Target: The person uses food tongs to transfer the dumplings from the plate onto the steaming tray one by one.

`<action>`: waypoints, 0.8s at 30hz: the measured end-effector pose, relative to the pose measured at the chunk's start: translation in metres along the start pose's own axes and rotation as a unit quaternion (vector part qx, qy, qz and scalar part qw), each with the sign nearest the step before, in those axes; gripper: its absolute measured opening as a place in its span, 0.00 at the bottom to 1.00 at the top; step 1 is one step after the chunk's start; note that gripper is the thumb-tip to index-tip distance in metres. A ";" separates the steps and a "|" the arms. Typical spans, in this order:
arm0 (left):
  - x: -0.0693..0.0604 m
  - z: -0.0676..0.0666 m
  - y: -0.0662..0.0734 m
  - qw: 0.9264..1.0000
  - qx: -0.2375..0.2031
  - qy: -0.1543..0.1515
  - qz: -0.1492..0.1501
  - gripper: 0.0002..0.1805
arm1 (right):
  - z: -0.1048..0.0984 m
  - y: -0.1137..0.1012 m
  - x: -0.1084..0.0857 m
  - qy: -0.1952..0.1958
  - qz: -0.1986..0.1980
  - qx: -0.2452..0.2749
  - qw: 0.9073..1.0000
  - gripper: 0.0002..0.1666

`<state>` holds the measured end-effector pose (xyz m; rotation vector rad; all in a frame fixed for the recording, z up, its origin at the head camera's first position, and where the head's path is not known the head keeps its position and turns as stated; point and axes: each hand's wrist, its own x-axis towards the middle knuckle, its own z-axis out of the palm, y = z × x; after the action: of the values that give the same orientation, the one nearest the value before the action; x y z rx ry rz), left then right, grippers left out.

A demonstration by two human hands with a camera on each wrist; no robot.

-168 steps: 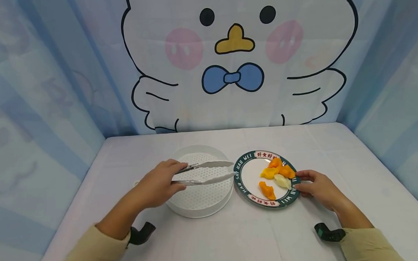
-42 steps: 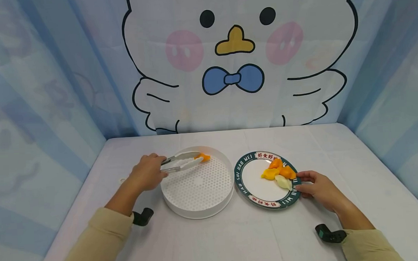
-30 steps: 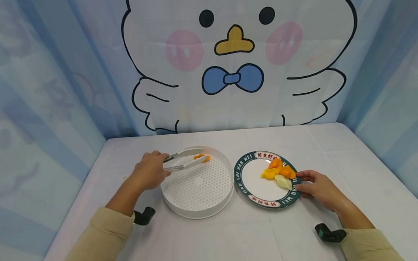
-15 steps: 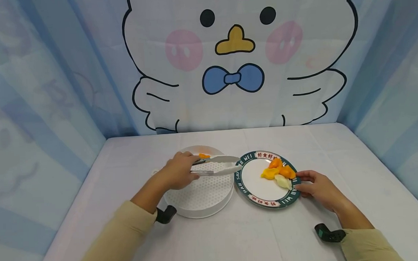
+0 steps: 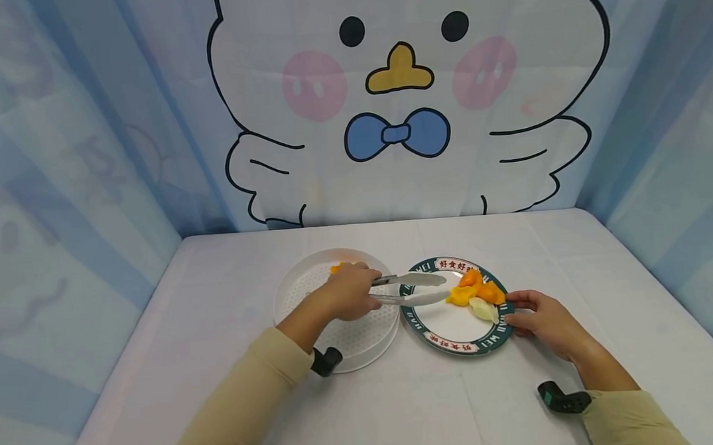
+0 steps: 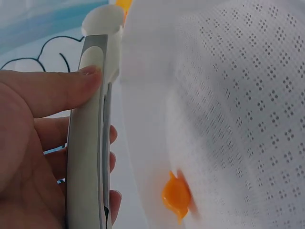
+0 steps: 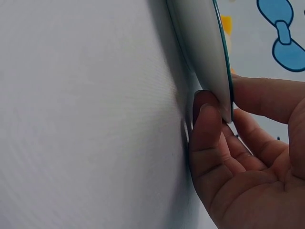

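Head: left hand (image 5: 349, 294) grips tongs (image 5: 419, 279), tips parted over plate (image 5: 441, 324) near yellow dumpling (image 5: 462, 296); plate holds four dumplings, perforated steamer tray (image 5: 362, 342) one orange dumpling (image 5: 337, 268) | Left wrist: hand clamped round tongs, orange dumpling by tray's wall | Right wrist: right hand (image 7: 257, 186) pinches plate's edge

Orange piece (image 5: 337, 268), one: formerly on the plate (image 5: 438, 320), at its side toward the near edge of the worktop (image 5: 418, 405); next, between the tongs (image 5: 419, 279); now released in the white tray (image 5: 374, 344), at its side toward the worktop's far edge. Plate contents: reduced from five pieces to four. Tongs' tips: shifted toward the worktop's right edge, now over the plate near the yellow piece (image 5: 462, 296). Left grip (image 5: 350, 292): farther from the worktop's left edge.
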<state>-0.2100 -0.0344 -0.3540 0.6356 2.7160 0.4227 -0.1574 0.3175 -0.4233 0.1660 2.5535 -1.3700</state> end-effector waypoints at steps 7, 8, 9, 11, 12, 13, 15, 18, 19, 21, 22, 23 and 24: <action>0.011 0.006 0.010 1.000 0.015 -0.011 0.001 0.28 | 0.000 0.001 0.000 -0.001 -0.003 0.002 1.000 0.37; 0.012 0.006 0.011 1.000 0.018 -0.012 0.001 0.28 | 0.000 0.001 0.000 -0.001 -0.004 0.003 1.000 0.37; 0.013 0.007 0.013 1.000 0.022 -0.014 0.000 0.29 | 0.000 0.001 0.000 -0.002 -0.005 0.004 1.000 0.37; 0.015 0.009 0.015 0.999 0.029 -0.015 0.001 0.29 | 0.000 0.000 0.000 -0.002 -0.005 0.005 1.000 0.37; 0.015 0.009 0.017 0.999 0.031 -0.016 -0.002 0.29 | 0.000 0.000 0.000 -0.001 -0.005 0.004 1.000 0.37; 0.016 0.010 0.018 0.999 0.035 -0.016 -0.004 0.29 | 0.000 0.001 0.000 -0.001 -0.005 0.004 1.000 0.37; 0.017 0.011 0.021 0.999 0.045 -0.016 -0.008 0.30 | 0.000 0.001 0.000 0.000 -0.003 0.003 1.000 0.37; 0.019 0.013 0.024 0.998 0.061 -0.010 -0.005 0.30 | 0.000 0.001 0.000 0.001 -0.002 0.004 1.000 0.37; 0.019 0.013 0.024 0.998 0.065 -0.006 -0.004 0.29 | 0.000 0.001 0.000 0.001 -0.001 0.005 1.000 0.37; 0.018 0.014 0.025 0.998 0.070 0.000 -0.003 0.28 | 0.000 0.001 0.000 0.001 0.000 0.005 1.000 0.37; 0.018 0.014 0.025 0.998 0.069 0.002 -0.003 0.28 | 0.000 0.001 0.000 0.001 0.001 0.006 1.000 0.37; 0.017 0.013 0.025 0.998 0.067 0.004 -0.003 0.27 | 0.000 0.001 0.000 0.002 0.001 0.005 1.000 0.37; 0.016 0.012 0.025 0.998 0.064 0.005 -0.003 0.27 | 0.000 0.002 0.000 0.002 0.001 0.005 1.000 0.37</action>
<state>-0.2093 -0.0033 -0.3600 0.6601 2.7712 0.2517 -0.1573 0.3186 -0.4244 0.1736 2.5496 -1.3823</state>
